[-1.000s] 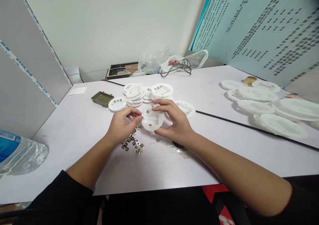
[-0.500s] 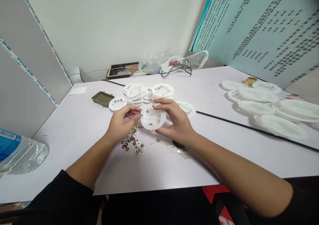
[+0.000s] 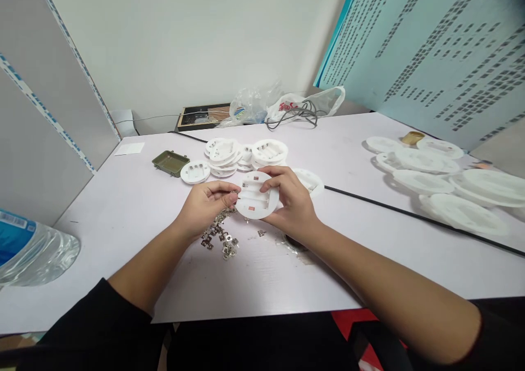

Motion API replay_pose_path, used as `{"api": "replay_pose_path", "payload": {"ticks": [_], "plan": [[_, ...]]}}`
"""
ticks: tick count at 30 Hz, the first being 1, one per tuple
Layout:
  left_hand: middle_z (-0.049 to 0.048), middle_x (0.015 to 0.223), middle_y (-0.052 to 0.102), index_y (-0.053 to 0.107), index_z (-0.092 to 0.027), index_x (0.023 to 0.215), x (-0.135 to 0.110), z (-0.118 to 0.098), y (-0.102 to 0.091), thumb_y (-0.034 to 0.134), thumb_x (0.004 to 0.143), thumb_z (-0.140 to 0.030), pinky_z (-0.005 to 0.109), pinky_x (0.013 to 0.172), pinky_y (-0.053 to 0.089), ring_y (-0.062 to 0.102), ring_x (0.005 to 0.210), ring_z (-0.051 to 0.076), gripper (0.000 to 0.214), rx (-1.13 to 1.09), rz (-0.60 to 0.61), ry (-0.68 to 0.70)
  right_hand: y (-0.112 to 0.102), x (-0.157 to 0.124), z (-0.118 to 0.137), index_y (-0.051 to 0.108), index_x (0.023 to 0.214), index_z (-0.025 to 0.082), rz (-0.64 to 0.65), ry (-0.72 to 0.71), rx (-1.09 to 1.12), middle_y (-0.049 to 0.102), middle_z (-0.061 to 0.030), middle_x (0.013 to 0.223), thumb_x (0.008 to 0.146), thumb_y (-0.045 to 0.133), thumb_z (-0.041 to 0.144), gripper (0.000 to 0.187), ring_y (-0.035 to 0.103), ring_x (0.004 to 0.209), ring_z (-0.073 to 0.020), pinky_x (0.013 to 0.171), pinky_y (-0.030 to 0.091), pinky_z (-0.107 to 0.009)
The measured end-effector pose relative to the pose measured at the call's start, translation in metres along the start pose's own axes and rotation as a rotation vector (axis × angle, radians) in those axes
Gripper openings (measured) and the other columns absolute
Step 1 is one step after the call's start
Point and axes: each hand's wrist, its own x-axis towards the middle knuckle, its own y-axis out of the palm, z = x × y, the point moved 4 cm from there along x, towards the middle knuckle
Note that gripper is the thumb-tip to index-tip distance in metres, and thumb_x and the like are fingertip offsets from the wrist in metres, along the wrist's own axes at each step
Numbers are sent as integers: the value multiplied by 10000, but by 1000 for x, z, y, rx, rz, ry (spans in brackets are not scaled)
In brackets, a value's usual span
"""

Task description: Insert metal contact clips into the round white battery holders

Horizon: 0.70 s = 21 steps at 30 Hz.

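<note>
My right hand (image 3: 290, 198) grips a round white plastic battery housing (image 3: 253, 209) by its right side, thumb below and fingers over the top edge. The housing is tilted toward me, showing its battery slots and a metal spring at the upper left. At its left edge, my left hand (image 3: 207, 204) is closed in a pinch on a small metal battery contact, mostly hidden by the fingertips. Beneath the left hand lies a loose pile of metal battery contacts (image 3: 229, 246). Behind the hands are stacks of similar white housings (image 3: 223, 151).
An olive-green plastic box (image 3: 170, 163) sits at the back left. More white round parts (image 3: 424, 180) lie to the right, beyond a black cable (image 3: 385, 208). A large water bottle (image 3: 45, 256) rests at the left edge. Plastic bags (image 3: 254, 107) and a cord are along the back.
The housing has turned more toward me and shifted slightly right. My left fingers have come together in a pinch at its left edge. The right fingers have curled further over its upper right side.
</note>
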Motion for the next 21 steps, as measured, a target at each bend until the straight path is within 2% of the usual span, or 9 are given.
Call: {"api": "replay_pose_path", "payload": {"ticks": [3,6,10,15,18,21], "plan": [[71,843,759,788,-156,891,1,-4,-2,934,651,-389,358,779,602,686,778,177,365,-4,-45,21,2,-1,-1,603,1062,267,82,5,19,603,-110,1234,739,871,353,429,618,1192,-313,979,552,-511],[77,877,768,794,-159,892,2,-8,-6,931,649,-373,358,811,601,693,824,184,351,45,-78,59,4,-2,-3,599,1200,267,176,27,71,585,-116,1271,707,904,416,598,593,1239,-328,1023,534,-528],[81,893,771,796,-168,908,3,-8,-7,909,679,-386,367,809,603,697,840,196,336,106,-49,88,7,-3,-3,549,1315,276,276,96,120,618,-105,1257,730,890,502,714,615,1218,-323,1036,540,-509],[84,901,776,796,-169,922,1,-5,-3,888,717,-361,365,812,600,707,836,196,296,129,10,76,8,-8,-8,453,1403,288,275,238,207,591,-120,1401,1010,547,554,484,575,1331,-293,1100,509,-501],[88,894,780,798,-167,925,0,-2,-2,883,719,-339,377,808,604,713,825,202,282,143,27,56,11,-9,-10,445,1405,289,266,268,226,604,-120,1384,1046,472,539,438,568,1345,-280,1123,496,-503],[92,891,785,801,-165,913,1,-2,-2,882,713,-336,386,798,611,717,822,208,276,155,35,58,7,-6,-3,476,1387,287,231,189,187,605,-122,1338,1058,432,521,406,587,1302,-288,1095,518,-516]]}}
